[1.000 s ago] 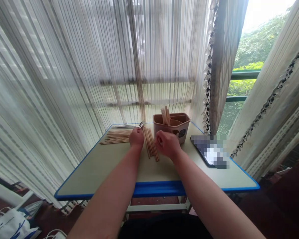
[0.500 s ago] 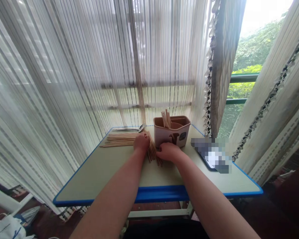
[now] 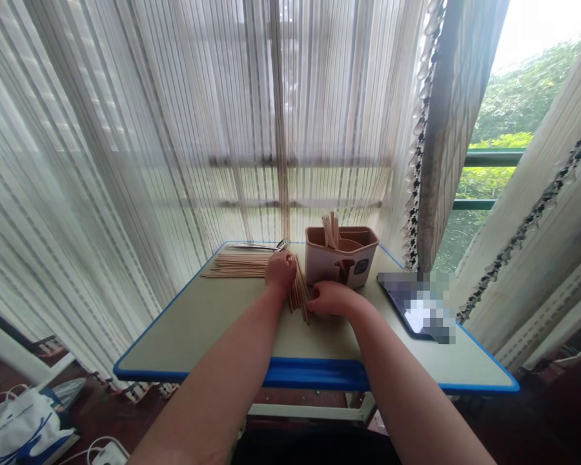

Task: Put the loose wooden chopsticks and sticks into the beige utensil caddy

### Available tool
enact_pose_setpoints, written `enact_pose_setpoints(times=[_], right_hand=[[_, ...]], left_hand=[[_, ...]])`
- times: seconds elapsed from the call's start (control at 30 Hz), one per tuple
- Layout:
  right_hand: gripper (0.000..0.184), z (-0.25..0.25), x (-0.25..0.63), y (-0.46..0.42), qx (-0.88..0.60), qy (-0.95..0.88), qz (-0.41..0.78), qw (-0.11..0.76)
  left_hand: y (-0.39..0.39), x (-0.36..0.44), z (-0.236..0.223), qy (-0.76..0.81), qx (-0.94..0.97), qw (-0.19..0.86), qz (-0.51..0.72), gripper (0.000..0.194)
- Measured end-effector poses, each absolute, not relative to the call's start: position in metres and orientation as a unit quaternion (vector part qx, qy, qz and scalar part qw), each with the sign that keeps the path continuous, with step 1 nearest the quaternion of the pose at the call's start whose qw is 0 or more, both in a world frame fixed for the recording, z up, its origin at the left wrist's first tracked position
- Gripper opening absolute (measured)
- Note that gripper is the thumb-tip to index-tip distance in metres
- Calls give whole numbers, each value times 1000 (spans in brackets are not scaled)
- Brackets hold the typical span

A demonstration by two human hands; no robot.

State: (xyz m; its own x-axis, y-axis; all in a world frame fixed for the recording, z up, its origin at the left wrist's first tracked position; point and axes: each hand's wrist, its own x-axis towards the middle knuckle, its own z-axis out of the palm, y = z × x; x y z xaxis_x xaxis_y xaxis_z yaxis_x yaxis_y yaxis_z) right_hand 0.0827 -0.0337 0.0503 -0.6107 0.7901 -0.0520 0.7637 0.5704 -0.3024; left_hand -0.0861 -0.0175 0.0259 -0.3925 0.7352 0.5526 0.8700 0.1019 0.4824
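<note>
Left hand, left of holder: fingers curled at far end of slanting chopsticks; grip cannot be told. Right hand, just before holder: fingers bent beside near ends; grip hidden. Thin sticks probably call for light, even touch. Farther left of holder: flat-lying chopsticks, metal utensils behind. Upright sticks inside holder. Right of holder: blurred dark device. Beneath: blue-edged table. Behind: sheer curtains.

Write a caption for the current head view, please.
Left hand and right hand at slender wooden sticks, beside a brown-rimmed holder on a blue-edged table.
</note>
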Motion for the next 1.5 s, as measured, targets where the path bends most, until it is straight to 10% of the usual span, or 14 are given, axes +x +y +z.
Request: enact_pose_setpoints(times=[1.5], right_hand=[[8, 56, 73, -40, -382, -749, 477, 257]], left_hand=[[-17, -96, 23, -742, -429, 58, -512, 20]])
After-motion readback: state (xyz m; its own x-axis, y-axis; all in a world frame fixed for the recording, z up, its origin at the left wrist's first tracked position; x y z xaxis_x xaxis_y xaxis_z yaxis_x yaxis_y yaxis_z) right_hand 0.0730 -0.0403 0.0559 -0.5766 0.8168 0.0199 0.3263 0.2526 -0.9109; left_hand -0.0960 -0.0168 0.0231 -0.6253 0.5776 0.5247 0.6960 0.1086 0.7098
